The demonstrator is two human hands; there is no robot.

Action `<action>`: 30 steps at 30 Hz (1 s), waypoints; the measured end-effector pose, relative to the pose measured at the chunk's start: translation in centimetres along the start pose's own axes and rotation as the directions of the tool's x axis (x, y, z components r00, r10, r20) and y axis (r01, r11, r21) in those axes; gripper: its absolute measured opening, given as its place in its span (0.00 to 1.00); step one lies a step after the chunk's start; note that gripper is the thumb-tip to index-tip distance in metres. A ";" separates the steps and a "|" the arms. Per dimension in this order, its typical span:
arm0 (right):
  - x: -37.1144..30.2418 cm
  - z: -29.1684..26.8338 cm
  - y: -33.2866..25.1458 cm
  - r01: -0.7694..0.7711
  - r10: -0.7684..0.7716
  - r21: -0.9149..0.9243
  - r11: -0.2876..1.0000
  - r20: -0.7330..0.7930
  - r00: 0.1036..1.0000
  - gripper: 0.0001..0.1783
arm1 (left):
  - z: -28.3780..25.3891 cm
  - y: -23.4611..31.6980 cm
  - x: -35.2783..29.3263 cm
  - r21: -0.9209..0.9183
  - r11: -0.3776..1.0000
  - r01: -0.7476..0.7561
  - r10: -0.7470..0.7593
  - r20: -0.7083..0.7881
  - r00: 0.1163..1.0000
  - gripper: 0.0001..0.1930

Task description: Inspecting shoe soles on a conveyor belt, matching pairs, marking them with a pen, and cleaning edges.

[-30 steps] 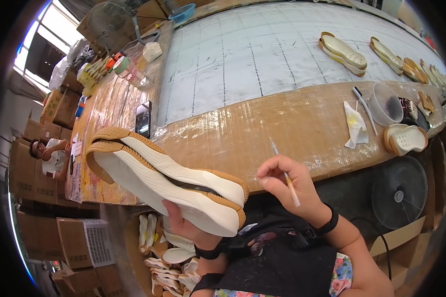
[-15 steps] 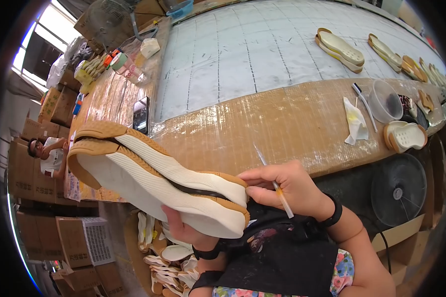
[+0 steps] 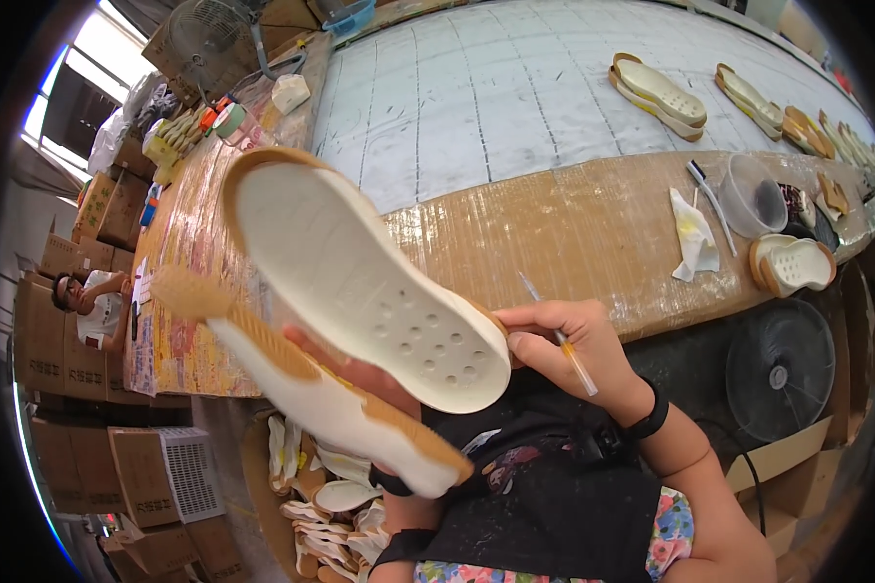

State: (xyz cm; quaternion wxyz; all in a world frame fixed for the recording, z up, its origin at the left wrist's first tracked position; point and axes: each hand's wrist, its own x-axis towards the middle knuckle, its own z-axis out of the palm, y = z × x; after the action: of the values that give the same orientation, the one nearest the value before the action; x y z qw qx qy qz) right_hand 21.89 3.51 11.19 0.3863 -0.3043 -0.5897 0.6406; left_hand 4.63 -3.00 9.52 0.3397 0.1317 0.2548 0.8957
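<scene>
My right hand (image 3: 576, 352) pinches the near end of a cream and tan shoe sole (image 3: 360, 282), whose hollow inner face with round holes is turned up. A slim pen-like brush (image 3: 576, 361) with a clear handle lies across the same hand, its fine tip pointing away. Below and left of that sole hangs a second shoe sole (image 3: 331, 403), seen edge-on, white with tan rims and smeared by motion. My left hand (image 3: 365, 374) shows between the two soles, gripping the second one; most of its fingers are hidden.
A wrapped cardboard-topped table (image 3: 554, 228) carries a clear plastic cup (image 3: 753, 199), a toothbrush (image 3: 715, 209), a stained tissue (image 3: 693, 238) and a pair of soles (image 3: 792, 264). More soles (image 3: 656, 95) stand on the white surface beyond. A box of soles (image 3: 326, 515) sits below left. Another person (image 3: 99, 309) sits far left.
The two soles, side by side before, have come apart. One has turned its inner face up at the right hand; the other has swung down and left with my left hand.
</scene>
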 end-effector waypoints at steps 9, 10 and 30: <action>-0.9 -1.0 0.2 -0.032 0.032 0.007 0.999 -0.003 0.999 0.15 | -3.3 -0.1 1.2 -0.005 0.950 0.312 -0.289 0.359 0.887 0.28; -1.3 -0.8 0.5 0.081 -0.089 -0.060 0.995 -0.142 0.986 0.15 | -4.0 0.0 1.3 -0.005 0.944 0.329 -0.300 0.394 0.869 0.28; -2.2 1.6 0.2 0.488 -0.583 -0.683 0.543 0.111 0.805 0.07 | -2.1 1.3 -1.0 0.185 0.967 0.175 -0.224 0.292 0.930 0.28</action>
State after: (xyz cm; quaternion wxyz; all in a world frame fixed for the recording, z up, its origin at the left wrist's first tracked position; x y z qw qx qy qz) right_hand 21.67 0.77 11.08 0.4604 -0.2697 -0.8200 0.2069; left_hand 3.81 -5.23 8.42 0.4538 0.2704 0.2793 0.8018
